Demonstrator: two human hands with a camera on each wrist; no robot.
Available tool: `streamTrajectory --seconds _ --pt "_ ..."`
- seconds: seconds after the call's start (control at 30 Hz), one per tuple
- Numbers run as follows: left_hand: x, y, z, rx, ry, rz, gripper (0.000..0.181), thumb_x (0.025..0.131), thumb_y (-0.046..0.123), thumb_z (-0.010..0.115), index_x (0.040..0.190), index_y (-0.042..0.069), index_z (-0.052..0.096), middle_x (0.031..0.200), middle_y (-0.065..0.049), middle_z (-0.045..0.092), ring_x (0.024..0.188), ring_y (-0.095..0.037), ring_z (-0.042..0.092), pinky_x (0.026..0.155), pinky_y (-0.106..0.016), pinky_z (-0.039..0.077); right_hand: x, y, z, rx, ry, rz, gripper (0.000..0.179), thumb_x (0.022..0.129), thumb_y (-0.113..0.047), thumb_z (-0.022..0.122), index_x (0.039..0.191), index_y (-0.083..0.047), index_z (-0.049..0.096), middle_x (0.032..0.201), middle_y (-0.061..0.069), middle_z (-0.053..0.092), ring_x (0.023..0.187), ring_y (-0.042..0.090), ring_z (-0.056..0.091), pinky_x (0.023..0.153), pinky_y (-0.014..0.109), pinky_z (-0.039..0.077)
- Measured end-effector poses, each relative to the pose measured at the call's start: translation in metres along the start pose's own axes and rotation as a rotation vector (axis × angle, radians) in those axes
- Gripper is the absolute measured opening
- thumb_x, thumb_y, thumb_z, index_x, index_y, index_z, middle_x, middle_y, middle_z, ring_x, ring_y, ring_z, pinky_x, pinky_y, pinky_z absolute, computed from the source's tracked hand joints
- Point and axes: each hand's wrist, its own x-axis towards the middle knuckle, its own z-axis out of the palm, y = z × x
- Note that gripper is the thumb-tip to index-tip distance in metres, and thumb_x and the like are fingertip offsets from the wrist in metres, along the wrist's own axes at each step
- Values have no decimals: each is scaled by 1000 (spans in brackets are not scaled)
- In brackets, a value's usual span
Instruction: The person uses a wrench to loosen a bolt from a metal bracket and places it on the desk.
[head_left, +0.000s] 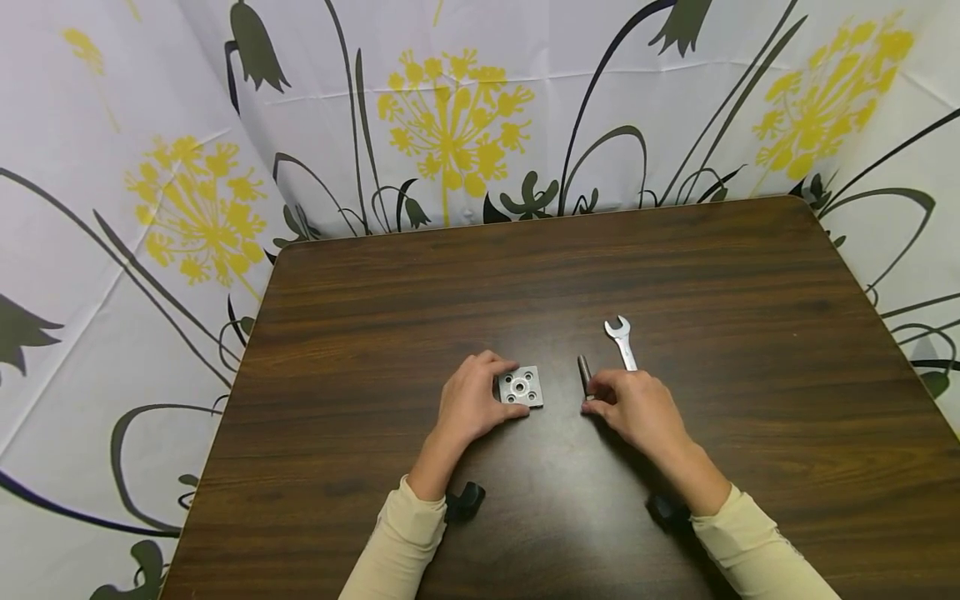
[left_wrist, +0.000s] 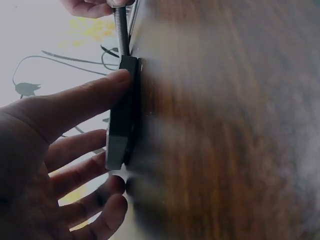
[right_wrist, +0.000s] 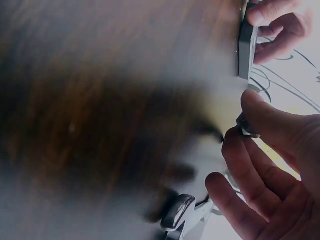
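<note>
My left hand [head_left: 467, 398] holds a small square metal plate [head_left: 521, 376] with several holes, thumb and index finger on opposite edges. In the left wrist view the plate [left_wrist: 120, 110] shows edge-on, close to the tabletop. To its right, my right hand [head_left: 637, 408] pinches a bolt [head_left: 583, 371] by its head end, the shank pointing away from me. The bolt's threads show in the left wrist view [left_wrist: 121, 32]; its head [right_wrist: 244, 126] is between thumb and fingertip in the right wrist view. Just beyond the right hand lies a wrench [head_left: 622, 338], its near end hidden.
Everything is on a dark wood-grain table [head_left: 375, 317]. A white curtain [head_left: 315, 50] with yellow and grey flower prints hangs behind and beside it. Black devices [head_left: 467, 502] are at both wrists. The wrench's near end [right_wrist: 178, 212] lies below the right fingers in the right wrist view.
</note>
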Motion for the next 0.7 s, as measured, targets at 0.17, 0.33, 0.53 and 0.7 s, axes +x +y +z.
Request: streamTrajectory --seconds 0.17,0.33,0.53,0.7 --pt "-2 2 0 43 11 31 65 60 42 94 118 20 72 106 8 65 91 -14 55 66 -32 49 -1 -3 2 -34 -20 -8 18 73 -25 87 80 -23 72 68 -14 64 61 11 59 53 39 46" --pt "-3 3 1 59 28 35 64 63 40 93 119 19 71 109 7 66 92 -15 56 67 -33 49 -3 -3 3 -44 -24 -40 15 74 -20 86 82 -21 73 75 -10 65 64 9 58 55 37 46" --pt "-4 4 2 61 21 30 64 66 38 92 123 20 69 115 5 66 92 -15 56 67 -34 49 -4 -3 4 -72 -34 -51 14 76 -16 84 87 -20 75 83 -8 68 69 13 62 58 39 49" --pt "-4 4 1 58 16 30 65 65 36 92 124 21 68 115 6 65 90 -14 54 65 -32 47 -6 -3 4 -123 -19 -66 17 77 -12 82 92 -19 77 90 -7 71 77 19 68 60 43 52"
